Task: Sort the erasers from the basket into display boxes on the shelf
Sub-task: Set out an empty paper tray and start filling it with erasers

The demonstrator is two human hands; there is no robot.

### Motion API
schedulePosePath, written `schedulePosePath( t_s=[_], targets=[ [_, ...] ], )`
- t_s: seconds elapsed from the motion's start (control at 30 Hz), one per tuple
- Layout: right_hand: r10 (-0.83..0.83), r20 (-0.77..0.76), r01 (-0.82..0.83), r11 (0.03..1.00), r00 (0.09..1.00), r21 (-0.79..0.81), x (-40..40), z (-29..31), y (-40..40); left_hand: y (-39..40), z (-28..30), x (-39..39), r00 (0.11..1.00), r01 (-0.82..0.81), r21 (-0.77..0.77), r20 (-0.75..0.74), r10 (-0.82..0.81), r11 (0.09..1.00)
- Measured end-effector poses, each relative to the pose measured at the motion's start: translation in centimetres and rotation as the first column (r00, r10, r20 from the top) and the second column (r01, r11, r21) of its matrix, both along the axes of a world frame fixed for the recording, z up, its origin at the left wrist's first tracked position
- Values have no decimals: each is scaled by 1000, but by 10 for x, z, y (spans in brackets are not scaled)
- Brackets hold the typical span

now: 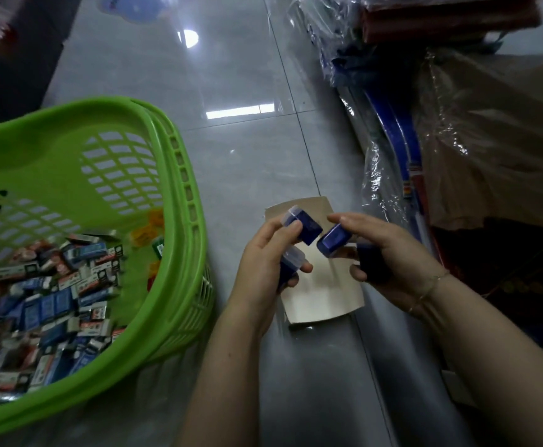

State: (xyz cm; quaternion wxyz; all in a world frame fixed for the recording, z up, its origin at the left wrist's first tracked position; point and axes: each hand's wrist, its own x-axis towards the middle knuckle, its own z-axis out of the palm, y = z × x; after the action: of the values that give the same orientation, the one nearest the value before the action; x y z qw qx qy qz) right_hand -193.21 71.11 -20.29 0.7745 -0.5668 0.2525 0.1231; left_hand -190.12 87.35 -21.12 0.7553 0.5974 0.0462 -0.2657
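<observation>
A green plastic basket stands at the left on the tiled floor, and several small boxed erasers in blue, white and red lie in it. My left hand grips two dark blue erasers, one above the other. My right hand holds a blue eraser at its fingertips and a darker one in the palm. Both hands hover over a small open cardboard display box that lies on the floor.
Plastic-wrapped goods and a brown wrapped bundle fill the right side, close to my right wrist. A dark piece of furniture sits at the top left. Glossy grey floor tiles stretch ahead between them.
</observation>
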Motion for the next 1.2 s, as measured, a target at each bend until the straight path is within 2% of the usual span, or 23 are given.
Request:
schedulePosePath(
  t_s=[0.07,0.13,0.3,0.37,0.43,0.47,0.53,0.57,0.6,0.67,0.73,0.8,1.0,1.2],
  targets=[
    [12,-9,-13,993,1000,-114,5,-1,-1,-1,-2,7,1000,-11,-7,-1,11,1000],
    [11,-16,-13,988,1000,-154,12,-1,-2,-2,-3,15,1000,-20,-2,-8,20,1000],
    [87,-106,-95,993,991,-71,28,0,-6,-3,-1,33,999,-39,-6,-35,39,999],
    [111,-97,-119,990,989,-81,34,1,-5,-2,-3,40,992,-115,37,53,113,993],
    [155,-67,-168,940,986,-296,44,-1,1,0,-8,43,954,-255,115,191,230,960],
    [198,-64,-205,854,978,-478,50,-5,7,2,-12,43,924,-329,135,250,289,935],
    [295,-109,-260,540,949,-800,64,-19,21,3,-21,40,871,-442,127,297,391,888],
    [324,-150,-274,382,934,-883,71,-27,29,4,-26,39,855,-479,123,288,431,869],
    [346,-183,-288,280,920,-916,76,-36,36,4,-31,37,845,-508,122,263,465,853],
    [371,-244,-337,211,896,-918,84,-53,49,5,-40,35,836,-541,125,193,514,832],
    [351,-278,-373,241,894,-896,89,-67,56,7,-48,34,838,-544,153,134,529,825],
    [305,-247,-340,302,920,-891,90,-77,61,8,-55,35,847,-532,181,96,524,827],
    [122,-95,-149,594,988,-791,82,-92,71,10,-63,36,873,-488,207,98,479,848],
    [23,-106,-93,680,994,-727,84,-97,74,11,-66,32,871,-490,207,82,484,847]
  ],
)
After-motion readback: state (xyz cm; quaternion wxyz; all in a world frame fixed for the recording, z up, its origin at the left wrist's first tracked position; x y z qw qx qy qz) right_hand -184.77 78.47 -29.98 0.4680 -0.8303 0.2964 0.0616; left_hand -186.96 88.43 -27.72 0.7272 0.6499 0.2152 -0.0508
